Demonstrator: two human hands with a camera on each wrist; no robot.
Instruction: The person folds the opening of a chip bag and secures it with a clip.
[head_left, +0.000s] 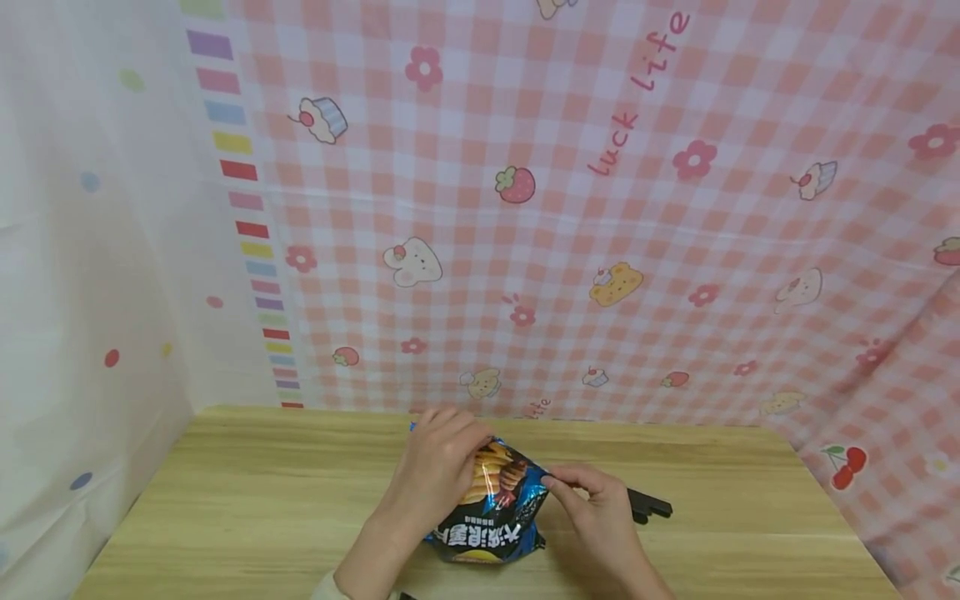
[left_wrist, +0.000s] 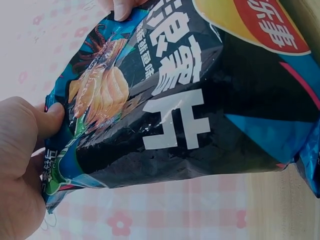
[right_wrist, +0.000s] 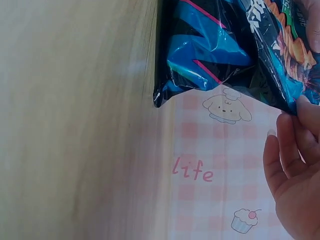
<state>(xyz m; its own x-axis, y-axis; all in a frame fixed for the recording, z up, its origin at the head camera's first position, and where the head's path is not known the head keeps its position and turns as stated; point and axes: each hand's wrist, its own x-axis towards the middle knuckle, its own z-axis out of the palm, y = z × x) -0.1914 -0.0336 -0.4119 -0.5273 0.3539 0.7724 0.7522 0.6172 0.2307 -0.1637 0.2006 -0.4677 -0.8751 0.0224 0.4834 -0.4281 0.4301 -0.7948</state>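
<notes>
Both hands, left hand (head_left: 438,467) and right hand (head_left: 596,504), pinch the chip bag (head_left: 491,508).

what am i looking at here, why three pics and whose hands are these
There is no machine here: a person works with two bare hands and wears three cameras. The large picture comes from a camera on the head, looking down at a wooden table set against pink checked cloth. The other two come from cameras on each wrist, so they show the same scene very close and tilted.

On the table stands a dark blue bag of crisps. The left hand grips the bag's top edge; the left wrist view shows its thumb pressed on the bag's corner. The right hand pinches the other side of the top; its fingertips meet the bag's edge. A black object lies just beyond the right hand; I cannot tell what it is.
</notes>
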